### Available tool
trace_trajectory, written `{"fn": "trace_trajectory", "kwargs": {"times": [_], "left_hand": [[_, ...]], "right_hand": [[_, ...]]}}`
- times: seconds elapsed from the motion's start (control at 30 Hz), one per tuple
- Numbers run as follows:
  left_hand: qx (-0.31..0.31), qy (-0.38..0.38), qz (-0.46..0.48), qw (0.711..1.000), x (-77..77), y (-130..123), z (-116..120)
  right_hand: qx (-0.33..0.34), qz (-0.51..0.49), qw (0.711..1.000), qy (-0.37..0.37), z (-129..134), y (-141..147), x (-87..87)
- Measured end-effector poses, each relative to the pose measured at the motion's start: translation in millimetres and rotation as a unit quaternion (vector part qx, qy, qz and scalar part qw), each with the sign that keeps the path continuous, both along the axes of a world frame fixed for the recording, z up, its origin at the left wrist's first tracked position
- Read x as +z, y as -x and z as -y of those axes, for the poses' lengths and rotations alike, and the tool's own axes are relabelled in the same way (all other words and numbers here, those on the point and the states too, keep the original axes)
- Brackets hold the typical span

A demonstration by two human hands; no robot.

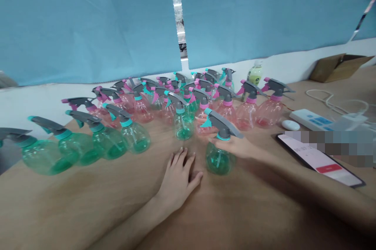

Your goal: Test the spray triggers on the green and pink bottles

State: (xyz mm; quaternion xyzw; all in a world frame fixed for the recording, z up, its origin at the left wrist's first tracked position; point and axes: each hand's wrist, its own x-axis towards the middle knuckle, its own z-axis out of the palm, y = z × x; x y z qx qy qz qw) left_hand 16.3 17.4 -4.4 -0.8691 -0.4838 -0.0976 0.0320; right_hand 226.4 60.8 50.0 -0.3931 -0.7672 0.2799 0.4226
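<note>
My left hand (178, 181) lies palm down on the wooden tabletop, fingers spread, holding nothing. To its right, my right hand (235, 145) is around the neck of a clear green spray bottle (219, 162) with a grey and turquoise trigger head. Its fingers are blurred and partly hidden by the bottle, and their tips show to the left in front of a pink spray bottle (202, 126). Another green spray bottle (184, 126) stands upright just beyond my left fingertips. Some green liquid shows in the bottom of the green bottles.
More green spray bottles (110, 142) form a row at left. Several pink spray bottles (268, 111) and others crowd the back. At right are a phone (317, 156), a white earbud case (290, 125), a power strip (311, 119), cables, a drink bottle (255, 74) and a cardboard box (331, 69).
</note>
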Motion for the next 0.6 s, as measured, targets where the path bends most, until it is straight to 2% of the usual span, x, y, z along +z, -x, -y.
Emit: {"fn": "trace_trajectory", "kwargs": {"times": [0.17,0.27,0.6], "left_hand": [[-0.005,-0.012,0.010,1.000,-3.3,0.9,-0.6],[-0.007,-0.013,0.009,1.000,-3.8,1.5,-0.6],[-0.008,-0.010,0.009,1.000,-2.7,1.6,-0.9]], "right_hand": [[-0.002,-0.020,0.999,0.030,2.1,0.7,3.0],[0.012,-0.020,0.999,0.035,2.6,-0.1,4.1],[-0.002,-0.024,0.999,0.042,2.9,1.3,3.9]]}}
